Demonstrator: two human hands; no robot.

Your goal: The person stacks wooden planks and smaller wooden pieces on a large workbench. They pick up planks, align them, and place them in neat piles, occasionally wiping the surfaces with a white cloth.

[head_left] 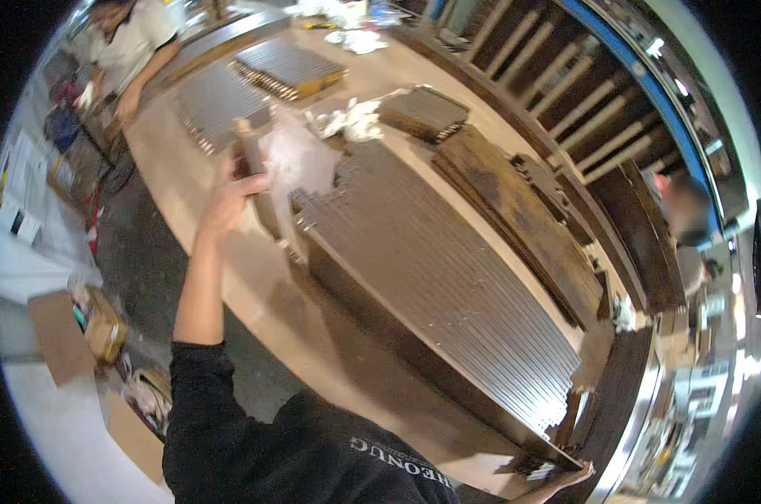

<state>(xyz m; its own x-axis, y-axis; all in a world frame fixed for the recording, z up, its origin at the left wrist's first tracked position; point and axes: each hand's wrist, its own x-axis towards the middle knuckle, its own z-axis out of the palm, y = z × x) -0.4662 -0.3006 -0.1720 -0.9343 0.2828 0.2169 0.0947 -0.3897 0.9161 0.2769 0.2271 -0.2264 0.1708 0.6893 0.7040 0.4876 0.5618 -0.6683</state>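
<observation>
My left hand (229, 197) is raised at the near left end of a long stack of thin grey metal strips (422, 244). Its fingers are closed round a narrow brown piece (247, 149) with a pale end, blurred and of unclear kind. Close beside it is a translucent whitish plastic sheet (305, 155); whether my fingers also hold this sheet cannot be made out. A long dark board (414, 353) stands along the stack's near side. At its lower right end, my right hand (575, 479) appears closed on the corner, small and partly hidden.
More strip stacks (292, 67) lie on the tan table (271, 311) at far left. Crumpled white material (351, 122) and a smaller stack (422, 113) are beyond the long one. Brown stained boards (523, 223) line the far side. A co-worker (132, 50) stands at upper left.
</observation>
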